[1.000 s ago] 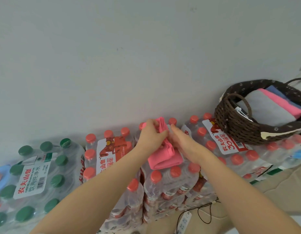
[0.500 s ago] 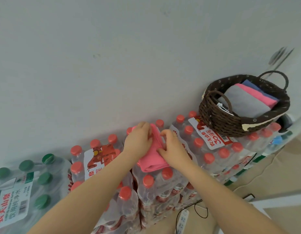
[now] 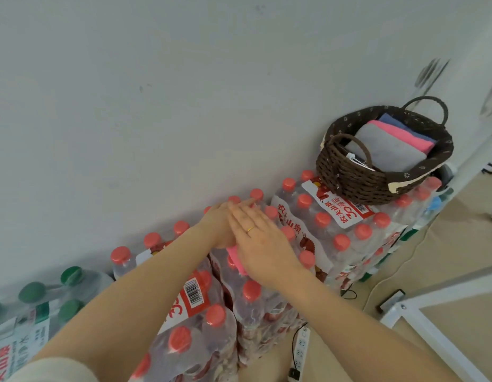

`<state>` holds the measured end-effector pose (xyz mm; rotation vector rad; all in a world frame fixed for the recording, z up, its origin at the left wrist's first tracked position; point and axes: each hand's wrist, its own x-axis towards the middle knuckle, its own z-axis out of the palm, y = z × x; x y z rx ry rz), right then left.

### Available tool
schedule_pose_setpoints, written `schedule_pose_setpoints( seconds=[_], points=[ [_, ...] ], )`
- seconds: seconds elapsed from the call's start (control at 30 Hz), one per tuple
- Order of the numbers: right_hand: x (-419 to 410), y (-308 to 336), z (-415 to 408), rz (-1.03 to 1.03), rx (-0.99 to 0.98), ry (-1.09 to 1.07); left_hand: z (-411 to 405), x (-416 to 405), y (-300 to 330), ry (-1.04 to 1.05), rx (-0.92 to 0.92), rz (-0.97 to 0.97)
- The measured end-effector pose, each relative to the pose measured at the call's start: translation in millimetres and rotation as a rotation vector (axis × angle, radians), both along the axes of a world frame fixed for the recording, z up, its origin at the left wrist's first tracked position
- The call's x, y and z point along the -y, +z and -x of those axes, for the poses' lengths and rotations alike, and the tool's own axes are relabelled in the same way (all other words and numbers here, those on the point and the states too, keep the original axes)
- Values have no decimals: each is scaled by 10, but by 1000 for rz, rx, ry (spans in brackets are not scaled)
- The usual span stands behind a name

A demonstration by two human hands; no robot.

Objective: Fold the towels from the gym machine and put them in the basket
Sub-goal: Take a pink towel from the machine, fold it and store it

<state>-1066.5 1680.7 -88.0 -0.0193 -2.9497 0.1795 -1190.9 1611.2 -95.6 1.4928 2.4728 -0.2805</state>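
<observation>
A folded pink towel lies on top of shrink-wrapped packs of water bottles, almost wholly hidden under my hands; only a pink strip shows. My right hand lies flat on it with straight fingers and a ring. My left hand rests just beside and partly under the right one, also on the towel; how its fingers lie is hidden. A dark brown woven basket with two handles stands on the bottle packs to the right. It holds folded grey, pink and blue towels.
Red-capped bottle packs line the pale wall. Green-capped bottle packs sit at lower left. A white power strip and cables lie on the beige floor. A white metal frame stands at lower right.
Both hands went from pinching the pink towel's fold to lying over it; the right hand now presses flat on top. The view has shifted, so the basket sits farther right.
</observation>
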Motion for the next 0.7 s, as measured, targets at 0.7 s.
schedule_pose_setpoints(
  seconds=[0.7],
  points=[
    [-470, -257, -285, 383, 122, -177, 90, 496, -23, 136, 644, -463]
  ],
)
